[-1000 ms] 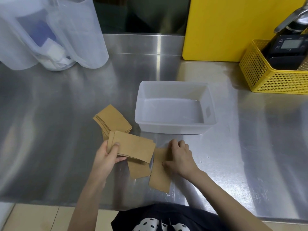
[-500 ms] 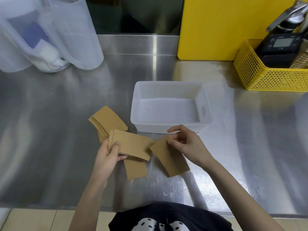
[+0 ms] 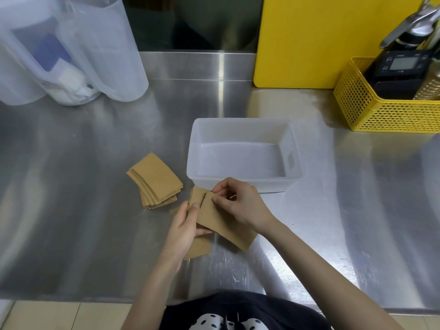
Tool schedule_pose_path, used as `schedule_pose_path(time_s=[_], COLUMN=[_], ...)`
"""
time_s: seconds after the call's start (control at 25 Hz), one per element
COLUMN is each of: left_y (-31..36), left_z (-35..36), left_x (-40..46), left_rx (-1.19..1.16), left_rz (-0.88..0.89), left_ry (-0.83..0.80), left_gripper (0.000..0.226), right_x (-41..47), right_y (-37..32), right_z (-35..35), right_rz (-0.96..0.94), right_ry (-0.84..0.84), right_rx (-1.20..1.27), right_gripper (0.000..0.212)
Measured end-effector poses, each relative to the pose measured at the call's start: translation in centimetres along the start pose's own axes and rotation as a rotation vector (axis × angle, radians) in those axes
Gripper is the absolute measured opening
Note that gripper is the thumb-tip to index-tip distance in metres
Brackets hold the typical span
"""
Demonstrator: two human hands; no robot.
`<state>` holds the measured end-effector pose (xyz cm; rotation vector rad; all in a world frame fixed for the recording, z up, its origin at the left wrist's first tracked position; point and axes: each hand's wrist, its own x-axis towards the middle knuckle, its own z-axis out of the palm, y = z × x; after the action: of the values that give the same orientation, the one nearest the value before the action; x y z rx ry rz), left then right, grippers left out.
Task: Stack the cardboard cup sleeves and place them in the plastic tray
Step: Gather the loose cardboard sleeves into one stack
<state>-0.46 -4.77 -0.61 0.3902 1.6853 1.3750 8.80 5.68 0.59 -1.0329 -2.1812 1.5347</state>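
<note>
Cardboard is now being joined to cardboard: the single sleeve (image 3: 223, 222) that the right hand (image 3: 240, 206) pressed flat on the table (image 3: 83, 210) a second ago, and then lifted by its upper edge, has been carried leftward and laid over the small stack (image 3: 197, 196) gripped by the left hand (image 3: 184, 226). The right hand pinches that sleeve near its top corner between thumb and fingertips; the left hand is closed around the near side of the stack, thumb on top. Both hands are raised just in front of the near wall of the plastic tray (image 3: 242, 188), which holds no sleeves at this point. The added sleeve sits askew, its lower end projecting to the right beyond the stack (alignment is judged incomplete). One loose sleeve (image 3: 198, 248) lies on the table beneath the left hand, and a separate fanned pile (image 3: 156, 181) rests to the left of the tray, apart from the hands. The task is judged to be in its gathering stage: the held stack has grown by one piece, the loose sleeve and the fanned pile have yet to be collected, and nothing has yet been placed in the tray. Squaring the edges is the likely requirement before transfer.
</note>
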Motion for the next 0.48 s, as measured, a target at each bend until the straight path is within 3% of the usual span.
schedule_pose_path(time_s=[0.32,0.48], left_y=[-0.77,-0.74], left_z=[0.44,-0.38], left_x=[0.08,0.24], left_rx=[0.126,0.144], left_rz=[0.063,0.101], left_ry=[-0.032,0.039], left_gripper=[0.019,0.013], right_x=[-0.11,-0.12], right_y=[0.41,0.18], right_z=[0.32,1.06], right_rz=[-0.046,-0.080], right_ry=[0.032,0.041], right_rx=[-0.055,-0.054], right_gripper=[0.011,0.013])
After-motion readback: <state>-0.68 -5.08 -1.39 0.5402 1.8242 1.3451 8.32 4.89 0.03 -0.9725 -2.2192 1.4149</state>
